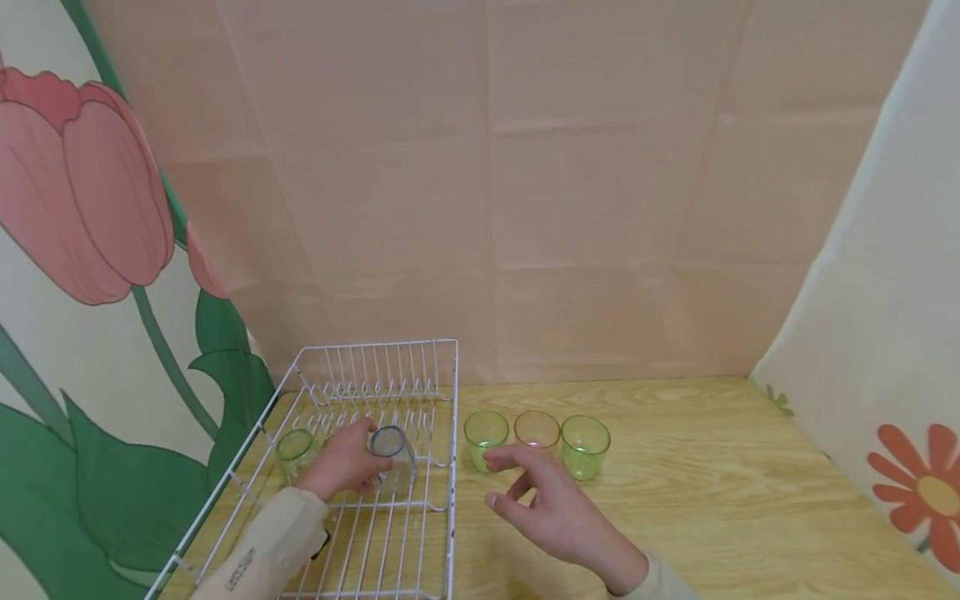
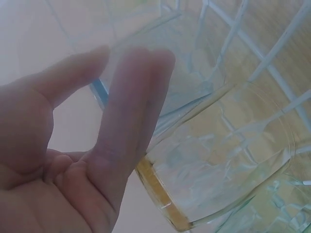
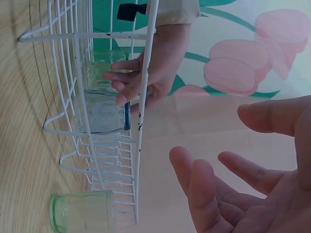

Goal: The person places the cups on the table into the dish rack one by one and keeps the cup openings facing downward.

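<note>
My left hand (image 1: 347,460) reaches into a white wire dish rack (image 1: 453,525), beside a clear glass with a blue rim (image 1: 397,467). In the left wrist view its fingers are straight, with thumb and fingertips right at the blue-rimmed glass (image 2: 194,63). An amber-rimmed glass (image 2: 214,165) stands next to that one, largely hidden behind the hand in the head view. Left of the hand is a green glass (image 1: 295,450) in the rack. My right hand (image 1: 558,508) hovers over the table, fingers loosely bent and holding nothing. It partly overlaps a green glass (image 1: 483,429) and an orange-rimmed glass (image 1: 537,427).
Another green glass (image 1: 586,450) stands at the right end of the row on the wooden table (image 1: 712,492). The rack's tall side wires border the left hand. A pinkish-brown cloth (image 1: 600,208) hangs behind; flower-printed sheets flank both sides.
</note>
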{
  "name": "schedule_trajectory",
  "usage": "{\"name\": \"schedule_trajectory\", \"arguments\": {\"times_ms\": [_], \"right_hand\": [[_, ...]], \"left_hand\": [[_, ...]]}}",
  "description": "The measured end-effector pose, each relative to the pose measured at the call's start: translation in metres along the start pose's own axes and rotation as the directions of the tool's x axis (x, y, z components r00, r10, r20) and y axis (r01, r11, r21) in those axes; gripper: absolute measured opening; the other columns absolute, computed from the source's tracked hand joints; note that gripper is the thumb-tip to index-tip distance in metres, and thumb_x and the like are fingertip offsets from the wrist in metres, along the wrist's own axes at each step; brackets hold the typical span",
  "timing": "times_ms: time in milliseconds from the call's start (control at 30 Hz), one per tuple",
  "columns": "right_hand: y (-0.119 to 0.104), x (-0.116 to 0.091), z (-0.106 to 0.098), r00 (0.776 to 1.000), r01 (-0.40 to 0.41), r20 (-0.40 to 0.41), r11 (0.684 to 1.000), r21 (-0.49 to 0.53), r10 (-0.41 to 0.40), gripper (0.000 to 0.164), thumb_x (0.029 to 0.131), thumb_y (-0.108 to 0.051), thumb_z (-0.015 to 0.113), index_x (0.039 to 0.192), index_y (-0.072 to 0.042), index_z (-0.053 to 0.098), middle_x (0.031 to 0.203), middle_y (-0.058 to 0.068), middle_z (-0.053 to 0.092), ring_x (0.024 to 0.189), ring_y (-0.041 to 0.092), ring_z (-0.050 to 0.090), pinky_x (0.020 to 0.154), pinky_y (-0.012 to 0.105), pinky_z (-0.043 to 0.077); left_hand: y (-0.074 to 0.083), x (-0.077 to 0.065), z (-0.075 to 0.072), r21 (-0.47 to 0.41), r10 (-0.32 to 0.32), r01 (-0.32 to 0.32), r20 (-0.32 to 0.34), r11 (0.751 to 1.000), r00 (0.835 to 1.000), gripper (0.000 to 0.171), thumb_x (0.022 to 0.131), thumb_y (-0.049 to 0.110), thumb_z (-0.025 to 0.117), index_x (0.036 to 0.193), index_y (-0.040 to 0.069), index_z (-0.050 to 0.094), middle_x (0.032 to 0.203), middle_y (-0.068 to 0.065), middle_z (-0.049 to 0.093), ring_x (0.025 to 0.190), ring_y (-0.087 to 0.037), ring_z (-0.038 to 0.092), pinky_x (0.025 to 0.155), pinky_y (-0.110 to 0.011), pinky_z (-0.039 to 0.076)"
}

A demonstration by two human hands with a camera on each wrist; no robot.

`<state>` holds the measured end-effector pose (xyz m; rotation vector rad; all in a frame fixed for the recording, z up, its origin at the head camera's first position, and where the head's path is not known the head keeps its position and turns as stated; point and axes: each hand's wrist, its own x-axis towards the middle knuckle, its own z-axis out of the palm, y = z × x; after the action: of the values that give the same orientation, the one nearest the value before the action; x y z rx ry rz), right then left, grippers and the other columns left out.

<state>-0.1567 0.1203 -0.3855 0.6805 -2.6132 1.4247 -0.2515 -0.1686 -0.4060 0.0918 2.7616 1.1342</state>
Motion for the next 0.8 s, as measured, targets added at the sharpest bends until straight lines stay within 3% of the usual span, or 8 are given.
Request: {"name": "schedule_trajectory", "arguments": {"times_ms": [267, 367, 533, 633, 800], "right_hand": [[0.003, 0.001, 0.000, 1.000, -0.004, 0.009, 1.000, -0.006, 0.004, 0.036, 0.087, -0.031, 0.067, 0.120, -0.030, 0.054, 0.109, -0.005, 0.062, 0.073, 0.008, 0.059, 0.054, 0.025, 0.049], [0.004, 0.001, 0.000, 1.000, -0.001, 0.005, 1.000, -0.013, 0.001, 0.036, 0.087, -0.029, 0.067, 0.120, -0.028, 0.055, 0.106, -0.003, 0.063, 0.072, 0.008, 0.059, 0.055, 0.024, 0.049], [0.008, 0.001, -0.002, 1.000, -0.002, -0.019, 0.998, -0.061, 0.001, 0.034, 0.087, -0.027, 0.067, 0.119, -0.023, 0.057, 0.101, 0.001, 0.066, 0.070, 0.006, 0.058, 0.056, 0.022, 0.048], [0.013, 0.003, -0.004, 0.999, -0.007, -0.048, 0.995, -0.095, 0.003, 0.031, 0.087, -0.025, 0.067, 0.116, -0.021, 0.058, 0.098, 0.002, 0.066, 0.068, 0.006, 0.057, 0.055, 0.022, 0.047], [0.025, 0.011, -0.009, 0.994, -0.071, -0.096, 0.988, -0.139, 0.058, 0.027, 0.086, -0.022, 0.068, 0.112, -0.019, 0.060, 0.092, -0.001, 0.067, 0.064, 0.006, 0.057, 0.053, 0.021, 0.046]], "left_hand": [[0.005, -0.001, -0.002, 0.015, -0.015, 0.015, 0.009, 1.000, 1.000, 0.072, 0.077, 0.017, 0.077, 0.134, -0.003, 0.037, 0.068, -0.011, 0.059, 0.044, -0.018, 0.057, 0.044, -0.030, 0.050], [0.007, -0.005, -0.005, 0.071, 0.010, -0.010, -0.012, 0.997, 1.000, 0.072, 0.079, 0.024, 0.075, 0.135, -0.003, 0.038, 0.071, -0.009, 0.060, 0.045, -0.017, 0.055, 0.047, -0.030, 0.049], [0.016, -0.021, -0.010, 0.211, 0.091, -0.077, -0.057, 0.975, 0.994, 0.075, 0.083, 0.047, 0.067, 0.136, 0.001, 0.041, 0.071, -0.002, 0.058, 0.051, -0.014, 0.050, 0.050, -0.030, 0.043], [0.026, -0.033, -0.014, 0.230, 0.123, -0.104, -0.069, 0.968, 0.990, 0.076, 0.084, 0.055, 0.061, 0.136, 0.003, 0.042, 0.066, 0.001, 0.057, 0.051, -0.013, 0.049, 0.048, -0.030, 0.041], [0.042, -0.051, -0.017, 0.231, 0.177, -0.153, -0.090, 0.961, 0.980, 0.067, 0.087, 0.055, 0.056, 0.132, 0.006, 0.046, 0.062, 0.004, 0.055, 0.047, -0.012, 0.047, 0.046, -0.029, 0.039]]}}
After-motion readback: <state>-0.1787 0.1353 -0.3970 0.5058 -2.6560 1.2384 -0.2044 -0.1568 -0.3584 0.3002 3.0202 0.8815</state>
